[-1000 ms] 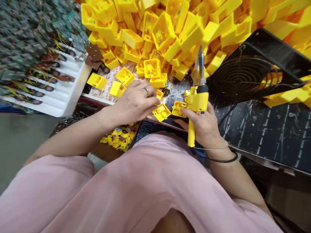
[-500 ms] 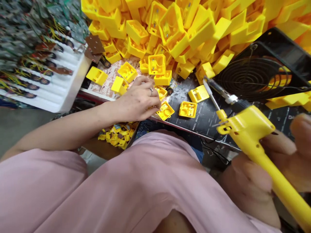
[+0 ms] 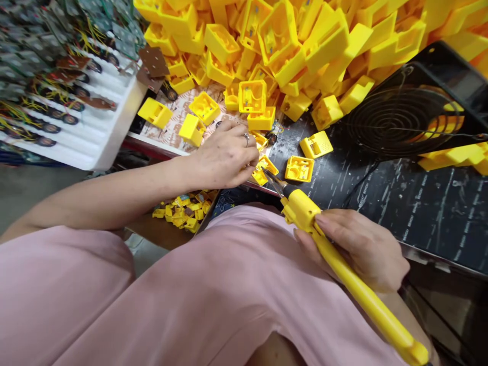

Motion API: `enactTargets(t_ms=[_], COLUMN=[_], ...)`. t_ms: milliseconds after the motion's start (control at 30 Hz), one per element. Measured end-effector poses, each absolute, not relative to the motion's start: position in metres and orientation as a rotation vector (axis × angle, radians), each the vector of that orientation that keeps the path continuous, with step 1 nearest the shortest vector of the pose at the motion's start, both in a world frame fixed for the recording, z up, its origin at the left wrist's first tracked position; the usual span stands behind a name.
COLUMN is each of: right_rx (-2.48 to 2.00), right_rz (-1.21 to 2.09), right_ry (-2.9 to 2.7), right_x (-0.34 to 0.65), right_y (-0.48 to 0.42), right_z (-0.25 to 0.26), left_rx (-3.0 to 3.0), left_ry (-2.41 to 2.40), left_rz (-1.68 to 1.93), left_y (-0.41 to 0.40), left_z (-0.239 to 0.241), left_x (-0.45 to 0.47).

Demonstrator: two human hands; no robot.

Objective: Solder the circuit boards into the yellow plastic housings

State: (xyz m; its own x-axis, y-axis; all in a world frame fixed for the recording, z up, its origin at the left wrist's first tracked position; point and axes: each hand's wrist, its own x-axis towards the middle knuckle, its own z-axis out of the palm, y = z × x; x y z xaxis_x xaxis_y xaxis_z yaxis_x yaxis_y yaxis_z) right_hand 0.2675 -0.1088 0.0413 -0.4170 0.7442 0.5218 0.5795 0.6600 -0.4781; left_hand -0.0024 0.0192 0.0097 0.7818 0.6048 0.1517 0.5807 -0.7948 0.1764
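Observation:
My left hand (image 3: 229, 155), a ring on one finger, is curled at the table's front edge. Its fingertips close on a small open yellow plastic case (image 3: 266, 168), partly hidden by the hand. My right hand (image 3: 366, 249) grips a yellow soldering iron (image 3: 364, 292) with a pistol-like head. The iron's metal tip and thin feed tube (image 3: 275, 183) point into that case, at or very near it. Just behind the left fingers another yellow case (image 3: 260, 140) shows, with a small round black speaker (image 3: 271, 138) beside it.
Loose yellow cases (image 3: 300, 169) lie around the hands, before a big heap of them (image 3: 278, 46). A black fan (image 3: 404, 112) stands at right. At left, a white foam tray (image 3: 114, 137) carries wired boards and speakers. Below the table, a box (image 3: 152, 229) holds yellow parts.
My right hand has brought the soldering iron from the right, in and down, to the case at my left fingers. The left hand stays nearly in place.

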Motion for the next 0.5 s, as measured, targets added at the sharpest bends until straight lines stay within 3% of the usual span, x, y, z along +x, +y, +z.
enactTargets(t_ms=[300,500], right_rx=[-0.990,-0.976], right_rz=[0.194,0.141], right_ry=[-2.283,-2.369], right_x=[0.258,0.253], right_y=[-0.106,-0.101], right_z=[0.052,0.063], left_rx=[2.993,2.933], left_ry=[0.916,0.982], left_rz=[0.227,-0.084], left_y=[0.019,0.014], left_z=[0.009,0.024], left_x=[0.001,0.008])
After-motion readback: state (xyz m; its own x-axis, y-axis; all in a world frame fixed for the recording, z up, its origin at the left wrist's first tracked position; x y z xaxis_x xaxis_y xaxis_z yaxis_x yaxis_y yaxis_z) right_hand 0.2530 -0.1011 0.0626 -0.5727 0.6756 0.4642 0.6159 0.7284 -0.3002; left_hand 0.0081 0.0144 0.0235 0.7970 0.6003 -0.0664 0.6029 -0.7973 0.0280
